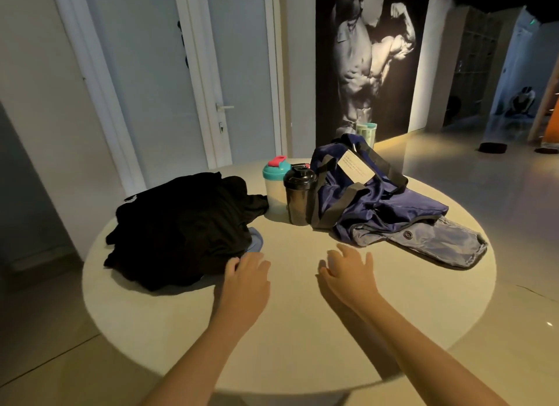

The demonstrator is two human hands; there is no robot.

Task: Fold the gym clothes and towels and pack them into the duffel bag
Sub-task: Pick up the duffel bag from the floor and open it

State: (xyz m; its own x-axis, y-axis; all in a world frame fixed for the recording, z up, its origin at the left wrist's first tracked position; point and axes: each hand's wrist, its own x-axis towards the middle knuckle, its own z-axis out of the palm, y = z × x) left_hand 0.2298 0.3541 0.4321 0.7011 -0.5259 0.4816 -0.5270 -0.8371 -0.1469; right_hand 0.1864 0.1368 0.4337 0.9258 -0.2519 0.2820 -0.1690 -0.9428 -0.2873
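A heap of black gym clothes (184, 227) lies crumpled on the left of the round table (290, 339), with a bit of blue cloth (255, 242) peeking out from under its right edge. A navy duffel bag (372, 200) lies slumped on the right, its grey flap spread toward the table's edge. My left hand (246, 280) hovers with relaxed fingers just beside the near right corner of the black heap, the thumb almost at the cloth. My right hand (351, 274) is spread open over bare tabletop, apart from the bag.
A teal-lidded shaker bottle (276, 184) and a black shaker bottle (299, 193) stand between the clothes and the bag. A pale green cup (366, 133) stands behind the bag. White doors and a wall poster are beyond the table.
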